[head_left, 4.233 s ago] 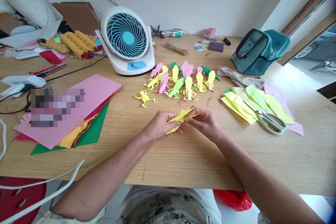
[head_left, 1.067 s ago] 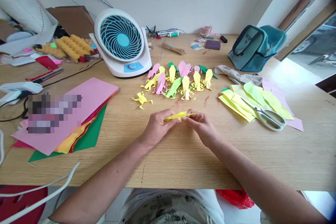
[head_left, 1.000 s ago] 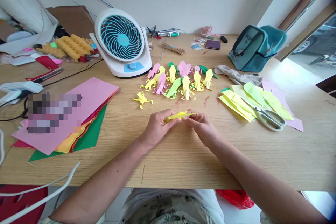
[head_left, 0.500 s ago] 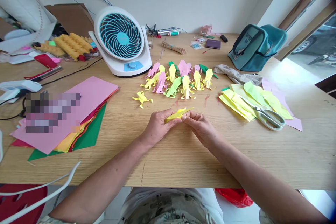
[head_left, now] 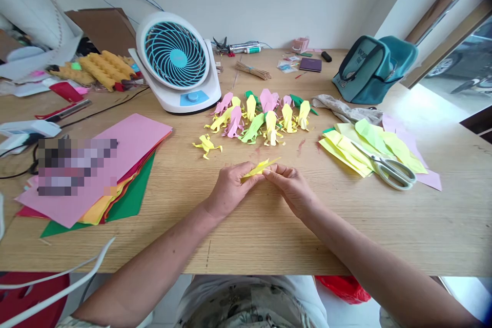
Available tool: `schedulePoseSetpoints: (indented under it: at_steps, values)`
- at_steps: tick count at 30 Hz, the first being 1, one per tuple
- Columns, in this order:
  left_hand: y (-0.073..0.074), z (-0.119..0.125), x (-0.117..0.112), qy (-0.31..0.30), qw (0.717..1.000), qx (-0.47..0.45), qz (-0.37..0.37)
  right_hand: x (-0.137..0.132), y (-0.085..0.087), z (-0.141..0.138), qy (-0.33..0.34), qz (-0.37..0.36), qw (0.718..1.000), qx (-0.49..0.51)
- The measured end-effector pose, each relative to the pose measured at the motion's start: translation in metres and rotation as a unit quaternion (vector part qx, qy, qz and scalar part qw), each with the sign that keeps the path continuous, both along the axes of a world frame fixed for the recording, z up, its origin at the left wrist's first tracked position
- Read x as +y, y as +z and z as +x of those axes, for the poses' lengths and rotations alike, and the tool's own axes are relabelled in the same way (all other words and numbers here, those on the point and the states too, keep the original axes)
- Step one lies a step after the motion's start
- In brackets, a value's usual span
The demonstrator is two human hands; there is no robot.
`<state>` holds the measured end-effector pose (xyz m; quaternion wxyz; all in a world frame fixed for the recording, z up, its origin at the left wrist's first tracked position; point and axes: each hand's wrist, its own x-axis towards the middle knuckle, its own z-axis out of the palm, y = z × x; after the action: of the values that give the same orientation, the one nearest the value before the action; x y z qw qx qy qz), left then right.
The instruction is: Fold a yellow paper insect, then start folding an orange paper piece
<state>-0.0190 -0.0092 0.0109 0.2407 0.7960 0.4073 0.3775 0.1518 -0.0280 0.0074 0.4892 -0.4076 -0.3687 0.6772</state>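
A folded yellow paper piece [head_left: 260, 167] is pinched between both hands just above the wooden table [head_left: 269, 225]. My left hand [head_left: 229, 187] grips its left end with closed fingers. My right hand [head_left: 291, 188] pinches its right side, fingertips pressed on the fold. Beyond the hands lies a cluster of several finished paper figures [head_left: 261, 115] in yellow, pink and green, with one yellow figure [head_left: 206, 145] apart on the left.
A stack of coloured paper sheets [head_left: 115, 164] lies at left. Cut paper strips [head_left: 369, 146] and scissors [head_left: 392, 170] lie at right. A white and teal fan [head_left: 177, 61] stands behind, a teal bag [head_left: 372, 69] at back right. Cables and clutter fill the far left.
The yellow paper piece has tilted up slightly at its right tip and my right fingers have slid along it. Both hands stay in the same spot.
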Motion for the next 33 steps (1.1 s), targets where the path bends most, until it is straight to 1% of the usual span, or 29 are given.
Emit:
schedulePoseSetpoints:
  at_steps: [2, 6, 9, 12, 15, 19, 22, 25, 29, 33]
  values:
    - [0.0000, -0.0002, 0.0005, 0.004, 1.000, 0.008, 0.011, -0.0004, 0.0004, -0.0002, -0.001, -0.003, 1.000, 0.000]
    - [-0.0003, -0.0028, 0.0033, -0.007, 0.999, 0.028, 0.032, 0.0009, 0.0006, 0.0031, 0.022, -0.007, 1.000, 0.004]
    - [-0.0011, -0.0043, 0.0047, -0.015, 0.998, 0.049, 0.043, 0.0017, 0.0008, 0.0054, 0.017, -0.014, 1.000, -0.003]
    - [-0.0007, -0.0030, 0.0036, -0.011, 0.996, 0.065, 0.055, 0.0021, 0.0009, 0.0064, 0.024, -0.018, 1.000, 0.003]
    - [0.0008, 0.0002, 0.0013, -0.011, 0.996, 0.062, 0.058, 0.0023, 0.0012, 0.0064, 0.031, -0.013, 0.999, 0.010]
    - [-0.0002, 0.0032, 0.0002, -0.001, 0.998, 0.046, 0.035, 0.0019, 0.0010, 0.0045, 0.026, 0.002, 0.999, -0.022]
    - [-0.0030, 0.0041, 0.0007, 0.013, 0.999, 0.032, 0.003, 0.0020, -0.0005, 0.0024, 0.001, 0.014, 0.998, -0.059]
    - [-0.0037, 0.0047, 0.0004, 0.006, 0.999, 0.010, -0.038, 0.0031, -0.0021, 0.0012, -0.024, 0.023, 0.997, -0.074]
    - [-0.0010, 0.0054, -0.0015, -0.004, 0.996, -0.015, -0.084, 0.0046, -0.0009, -0.0001, -0.043, 0.019, 0.995, -0.085]
    - [0.0007, 0.0051, -0.0015, 0.017, 0.996, -0.018, -0.090, 0.0042, 0.0015, -0.0020, -0.051, 0.027, 0.993, -0.100]
